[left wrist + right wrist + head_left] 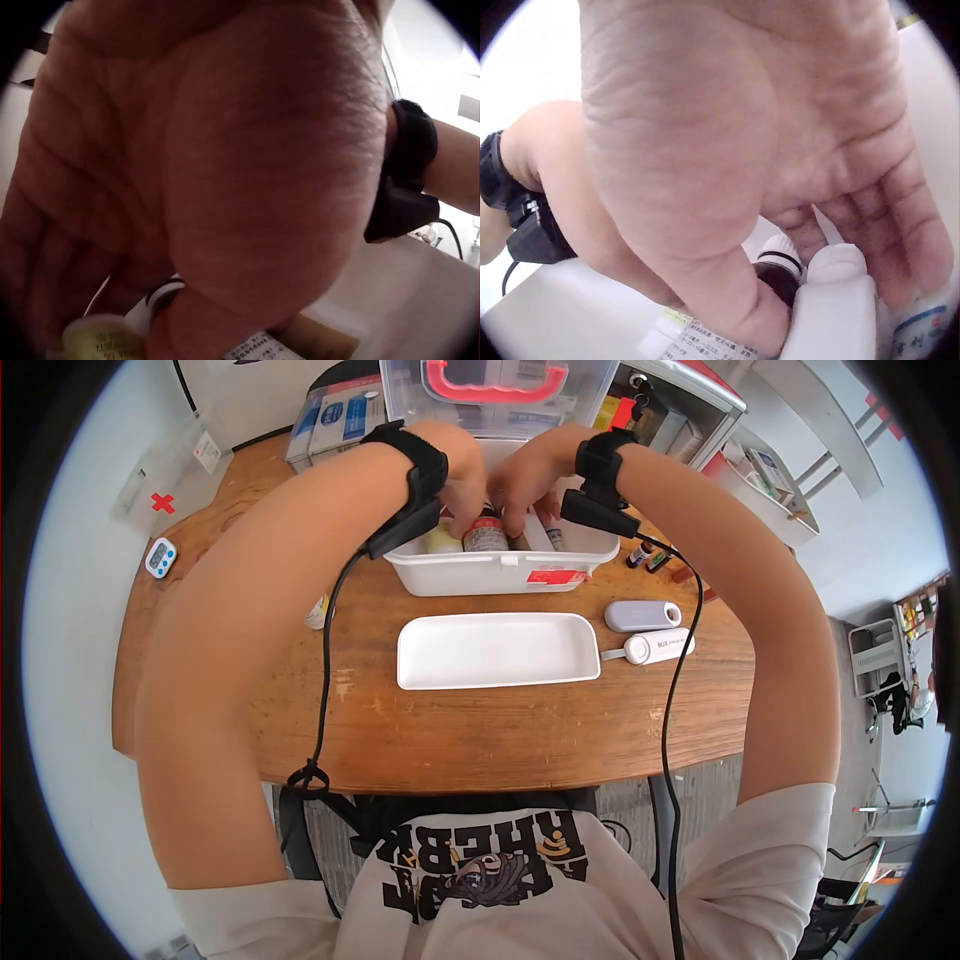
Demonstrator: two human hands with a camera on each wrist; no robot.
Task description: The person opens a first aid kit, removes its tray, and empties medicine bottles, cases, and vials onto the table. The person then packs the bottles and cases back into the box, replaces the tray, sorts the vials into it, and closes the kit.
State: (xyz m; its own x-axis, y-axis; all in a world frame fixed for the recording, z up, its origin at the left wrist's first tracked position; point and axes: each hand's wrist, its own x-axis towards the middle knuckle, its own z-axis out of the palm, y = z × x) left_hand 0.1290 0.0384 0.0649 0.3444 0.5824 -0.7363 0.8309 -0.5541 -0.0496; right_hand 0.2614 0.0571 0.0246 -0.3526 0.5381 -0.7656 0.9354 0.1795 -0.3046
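Both hands reach into a white box [455, 575]. In the head view my left hand [462, 470] is over its left half, beside a yellow-green item [443, 540] and a red-and-grey labelled bottle [486, 533]. The left wrist view has the thumb in front of a labelled bottle, beside a yellow-green cap [103, 339]; the fingertips are hidden. My right hand [535, 472] reaches in on the right. In the right wrist view its thumb lies against a dark bottle with a white cap [780, 253], and its loosely bent fingers are behind a white bottle [834, 311].
A shallow white tray [498, 651] lies in front of the box, with a grey-lilac device [640, 616] and a white device [660, 647] to its right. Small bottles [640, 554] stand right of the box, a timer [160, 558] far left. The clear lid [500, 415] stands behind.
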